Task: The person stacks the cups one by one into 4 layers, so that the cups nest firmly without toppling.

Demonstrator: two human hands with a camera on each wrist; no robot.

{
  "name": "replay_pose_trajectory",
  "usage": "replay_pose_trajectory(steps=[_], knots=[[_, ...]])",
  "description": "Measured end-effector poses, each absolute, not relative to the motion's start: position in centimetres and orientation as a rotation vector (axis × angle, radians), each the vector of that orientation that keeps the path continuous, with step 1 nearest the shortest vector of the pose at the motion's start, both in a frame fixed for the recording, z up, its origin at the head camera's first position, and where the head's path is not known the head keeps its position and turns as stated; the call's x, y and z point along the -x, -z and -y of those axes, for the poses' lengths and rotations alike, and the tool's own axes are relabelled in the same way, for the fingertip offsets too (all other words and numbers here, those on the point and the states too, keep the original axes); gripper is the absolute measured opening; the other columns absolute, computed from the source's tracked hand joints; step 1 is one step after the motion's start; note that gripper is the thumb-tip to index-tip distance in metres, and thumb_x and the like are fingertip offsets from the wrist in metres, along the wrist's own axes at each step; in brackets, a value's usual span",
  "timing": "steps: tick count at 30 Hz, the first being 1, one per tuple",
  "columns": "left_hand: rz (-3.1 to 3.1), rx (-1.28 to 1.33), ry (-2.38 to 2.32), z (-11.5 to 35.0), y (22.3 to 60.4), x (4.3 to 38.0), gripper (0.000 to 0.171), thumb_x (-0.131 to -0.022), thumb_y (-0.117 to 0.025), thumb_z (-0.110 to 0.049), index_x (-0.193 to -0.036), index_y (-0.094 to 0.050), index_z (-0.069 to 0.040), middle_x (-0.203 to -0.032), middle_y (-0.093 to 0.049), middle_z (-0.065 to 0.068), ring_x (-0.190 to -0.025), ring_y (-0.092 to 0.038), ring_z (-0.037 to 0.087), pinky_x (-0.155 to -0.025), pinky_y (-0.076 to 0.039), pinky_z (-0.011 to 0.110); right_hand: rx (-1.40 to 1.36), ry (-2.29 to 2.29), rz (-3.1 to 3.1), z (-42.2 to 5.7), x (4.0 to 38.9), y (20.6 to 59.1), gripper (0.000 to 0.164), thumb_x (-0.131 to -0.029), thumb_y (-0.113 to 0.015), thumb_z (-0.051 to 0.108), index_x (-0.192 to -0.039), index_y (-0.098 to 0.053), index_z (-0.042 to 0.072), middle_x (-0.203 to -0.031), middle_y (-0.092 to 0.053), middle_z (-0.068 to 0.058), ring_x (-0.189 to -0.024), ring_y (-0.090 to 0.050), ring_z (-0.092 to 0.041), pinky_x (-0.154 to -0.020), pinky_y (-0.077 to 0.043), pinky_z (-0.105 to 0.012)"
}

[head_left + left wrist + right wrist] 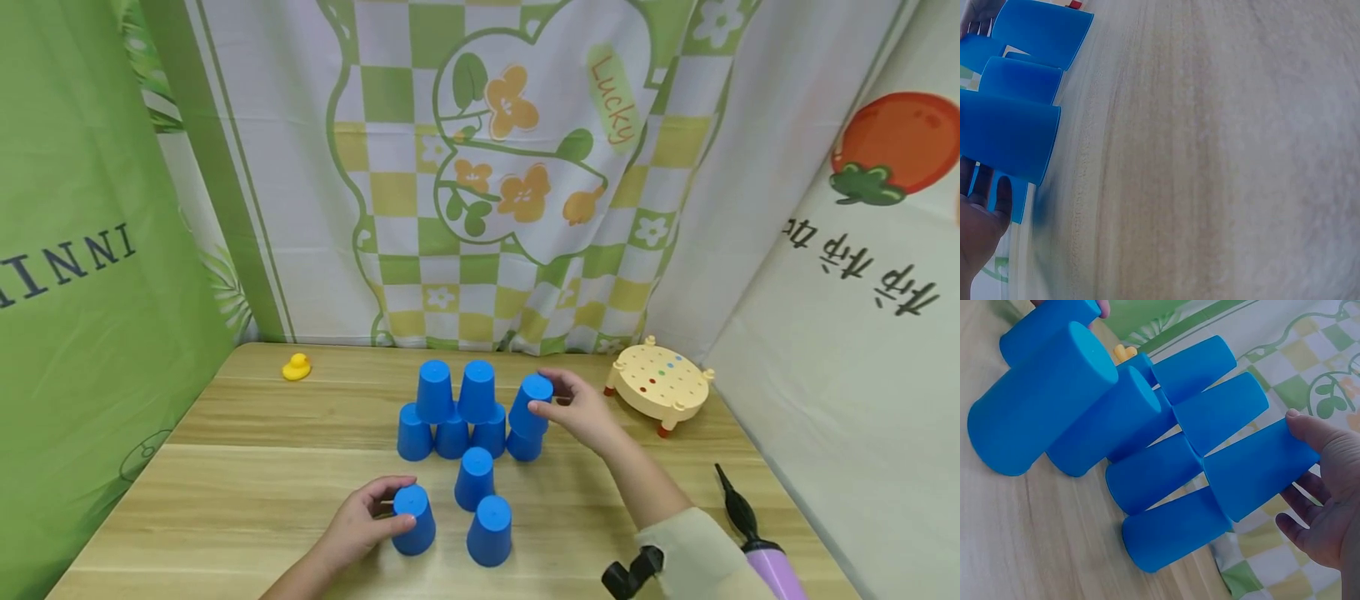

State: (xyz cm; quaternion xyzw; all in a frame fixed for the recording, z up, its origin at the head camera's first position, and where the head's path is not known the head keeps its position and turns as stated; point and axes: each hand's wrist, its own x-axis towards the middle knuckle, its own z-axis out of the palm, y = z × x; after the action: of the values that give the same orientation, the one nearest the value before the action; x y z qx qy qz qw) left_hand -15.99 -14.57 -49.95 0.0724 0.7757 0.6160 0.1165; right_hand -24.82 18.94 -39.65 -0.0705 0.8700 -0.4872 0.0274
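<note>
Blue cups stand upside down on the wooden table. Several form a bottom row, its leftmost cup (414,433) at the left end, and two more cups (434,393) (477,392) sit above it. At the row's right end, my right hand (581,410) pinches a cup (1260,469) between thumb and fingers, its rim right at the tops of the cups below. My left hand (367,521) grips a cup (415,521) at the front left, fingers behind it and thumb in front. Two single cups (475,481) (491,533) stand to its right.
A yellow toy duck (297,367) sits at the back left. At the back right stands a round cream pegboard stool (660,383). A purple pump with a black nozzle (772,567) lies at the right front. Curtains (495,317) enclose the table's back and sides.
</note>
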Motion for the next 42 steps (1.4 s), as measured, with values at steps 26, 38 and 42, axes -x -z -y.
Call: replay_pose_trajectory(steps=[26,38,42], knots=[[-2.270,-0.238,-1.811,14.7,50.1,16.0,0.056,-0.085,-0.077,-0.024,-0.132,-0.057,0.000,-0.128,-0.061,0.017,-0.113,-0.057,0.023,-0.094,-0.048,0.033,0.167,1.534,-2.655,-16.8,27.3,40.1,0.059,-0.091,-0.070,0.026,-0.144,-0.047,0.015,-0.139,-0.055,-0.015,-0.127,-0.053,-0.037,-0.101,-0.049,-0.052],[-2.221,-0.268,-1.860,14.8,50.1,15.9,0.057,-0.086,-0.075,-0.019,-0.135,-0.054,0.001,-0.132,-0.059,0.020,-0.115,-0.057,0.023,-0.093,-0.049,0.033,0.267,1.657,-2.617,-18.2,26.5,40.5,0.069,-0.092,-0.069,0.026,-0.150,-0.035,0.009,-0.149,-0.043,-0.021,-0.138,-0.042,-0.040,-0.114,-0.033,-0.056],[-2.244,-0.256,-1.854,14.8,50.0,15.9,0.058,-0.086,-0.076,-0.021,-0.134,-0.054,0.001,-0.130,-0.060,0.019,-0.115,-0.057,0.024,-0.093,-0.050,0.033,0.298,1.686,-2.627,-18.7,25.8,40.4,0.067,-0.092,-0.069,0.022,-0.149,-0.036,0.008,-0.147,-0.046,-0.021,-0.136,-0.044,-0.039,-0.113,-0.035,-0.055]])
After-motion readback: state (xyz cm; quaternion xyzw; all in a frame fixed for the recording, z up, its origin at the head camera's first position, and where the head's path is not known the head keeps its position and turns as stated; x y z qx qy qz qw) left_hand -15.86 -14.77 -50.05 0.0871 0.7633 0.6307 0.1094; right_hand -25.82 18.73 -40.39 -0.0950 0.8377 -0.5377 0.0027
